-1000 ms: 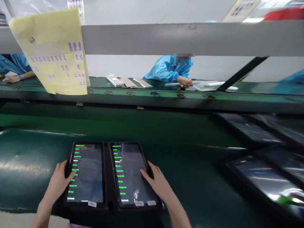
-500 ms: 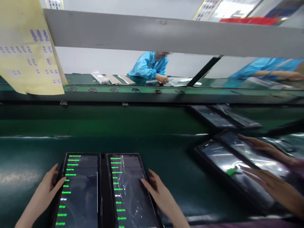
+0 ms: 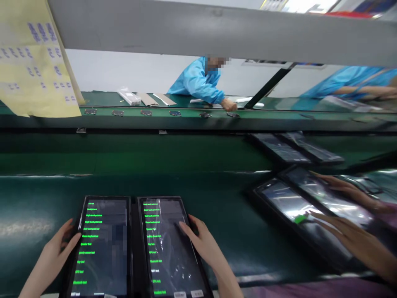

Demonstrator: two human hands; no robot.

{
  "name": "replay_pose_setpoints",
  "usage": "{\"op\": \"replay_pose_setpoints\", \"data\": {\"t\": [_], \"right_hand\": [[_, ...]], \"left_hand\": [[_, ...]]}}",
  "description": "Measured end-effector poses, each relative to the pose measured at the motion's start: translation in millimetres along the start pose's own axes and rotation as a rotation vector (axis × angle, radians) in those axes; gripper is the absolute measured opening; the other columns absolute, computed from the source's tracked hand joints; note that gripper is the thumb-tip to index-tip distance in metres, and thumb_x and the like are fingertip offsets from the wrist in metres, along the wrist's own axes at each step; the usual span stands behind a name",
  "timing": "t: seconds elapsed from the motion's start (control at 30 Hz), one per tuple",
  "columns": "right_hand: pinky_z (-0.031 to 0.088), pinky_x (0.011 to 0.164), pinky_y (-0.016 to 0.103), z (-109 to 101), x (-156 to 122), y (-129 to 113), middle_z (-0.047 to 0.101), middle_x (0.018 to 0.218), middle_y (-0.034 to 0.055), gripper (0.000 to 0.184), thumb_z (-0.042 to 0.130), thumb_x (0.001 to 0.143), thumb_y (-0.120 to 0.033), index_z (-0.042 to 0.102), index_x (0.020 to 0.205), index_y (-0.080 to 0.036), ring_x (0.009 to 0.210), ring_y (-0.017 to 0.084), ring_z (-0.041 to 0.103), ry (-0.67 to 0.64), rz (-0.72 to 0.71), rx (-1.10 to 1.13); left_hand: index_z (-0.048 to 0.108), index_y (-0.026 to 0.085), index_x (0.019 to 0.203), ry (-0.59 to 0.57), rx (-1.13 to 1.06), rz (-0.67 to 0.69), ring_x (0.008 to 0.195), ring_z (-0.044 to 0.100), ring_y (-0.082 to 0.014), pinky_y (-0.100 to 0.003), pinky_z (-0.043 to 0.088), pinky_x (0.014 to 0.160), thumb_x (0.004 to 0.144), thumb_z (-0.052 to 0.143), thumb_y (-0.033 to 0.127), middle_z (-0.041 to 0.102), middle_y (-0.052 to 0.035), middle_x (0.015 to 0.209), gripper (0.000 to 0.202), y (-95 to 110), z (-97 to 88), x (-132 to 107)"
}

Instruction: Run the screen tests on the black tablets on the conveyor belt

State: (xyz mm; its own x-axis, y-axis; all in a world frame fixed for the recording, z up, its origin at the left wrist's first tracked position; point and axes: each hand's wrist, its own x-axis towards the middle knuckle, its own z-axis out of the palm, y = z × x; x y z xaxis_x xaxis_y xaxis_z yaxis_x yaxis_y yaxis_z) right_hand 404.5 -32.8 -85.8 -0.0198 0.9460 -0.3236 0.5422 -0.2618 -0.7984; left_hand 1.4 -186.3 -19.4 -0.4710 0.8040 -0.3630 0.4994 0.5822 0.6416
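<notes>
Two black tablets lie side by side on the green conveyor belt (image 3: 217, 194) in front of me, both showing green lines of text. My left hand (image 3: 57, 252) rests at the left edge of the left tablet (image 3: 104, 246), thumb on the frame, fingers apart. My right hand (image 3: 203, 242) lies flat at the right edge of the right tablet (image 3: 169, 248), fingers stretched, the index finger touching the screen. A clear film covers the right tablet's glass.
At the right a co-worker's two hands (image 3: 350, 236) touch another pair of tablets (image 3: 304, 211); two more tablets (image 3: 294, 147) lie behind. A person in a blue coat (image 3: 198, 82) works across the far belt. A grey beam (image 3: 217, 31) and a yellow sheet (image 3: 31, 66) hang overhead.
The view has swung right and down, bringing the co-worker's hands and tablets into sight. The text lists on both of my tablets have scrolled. My hands stay at the tablets' outer edges.
</notes>
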Motion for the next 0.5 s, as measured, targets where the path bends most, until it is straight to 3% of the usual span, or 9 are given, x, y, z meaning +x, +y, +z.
{"op": "replay_pose_setpoints", "data": {"t": [0.07, 0.27, 0.4, 0.5], "right_hand": [[0.044, 0.098, 0.043, 4, 6, -3, 0.058, 0.120, 0.0166, 0.078, 0.053, 0.069, -0.073, 0.055, 0.119, -0.013, 0.113, 0.033, 0.055, 0.030, 0.008, -0.020], [0.047, 0.093, 0.043, -9, -4, -2, 0.059, 0.121, 0.0179, 0.085, 0.043, 0.066, -0.080, 0.053, 0.118, -0.013, 0.109, 0.034, 0.058, -0.015, 0.119, -0.041], [0.045, 0.095, 0.045, -15, -14, 0, 0.059, 0.124, 0.0184, 0.087, 0.041, 0.064, -0.083, 0.056, 0.114, -0.014, 0.112, 0.036, 0.057, -0.103, 0.218, -0.071], [0.040, 0.102, 0.044, -12, -19, 1, 0.054, 0.131, 0.0202, 0.091, 0.040, 0.062, -0.083, 0.055, 0.116, -0.012, 0.120, 0.036, 0.052, -0.092, 0.224, -0.040]], "left_hand": [[0.047, 0.010, 0.130, 0.012, 0.004, -0.060, 0.100, 0.064, -0.0324, -0.042, 0.055, 0.085, 0.068, 0.040, 0.081, 0.059, -0.0177, 0.124, 0.095, 13, 0.8, 2], [0.058, 0.016, 0.117, 0.075, 0.094, 0.013, 0.107, 0.059, -0.0320, -0.044, 0.047, 0.093, 0.079, 0.036, 0.077, 0.061, -0.0132, 0.117, 0.076, 21, 8.9, 1], [0.055, 0.011, 0.121, 0.125, 0.154, -0.026, 0.106, 0.057, -0.0364, -0.050, 0.045, 0.093, 0.078, 0.035, 0.077, 0.056, -0.0173, 0.119, 0.081, 27, 17.6, 0], [0.051, 0.008, 0.124, 0.142, 0.188, -0.038, 0.107, 0.055, -0.0399, -0.053, 0.044, 0.091, 0.078, 0.033, 0.077, 0.052, -0.0202, 0.122, 0.085, 32, 20.7, -2]]}}
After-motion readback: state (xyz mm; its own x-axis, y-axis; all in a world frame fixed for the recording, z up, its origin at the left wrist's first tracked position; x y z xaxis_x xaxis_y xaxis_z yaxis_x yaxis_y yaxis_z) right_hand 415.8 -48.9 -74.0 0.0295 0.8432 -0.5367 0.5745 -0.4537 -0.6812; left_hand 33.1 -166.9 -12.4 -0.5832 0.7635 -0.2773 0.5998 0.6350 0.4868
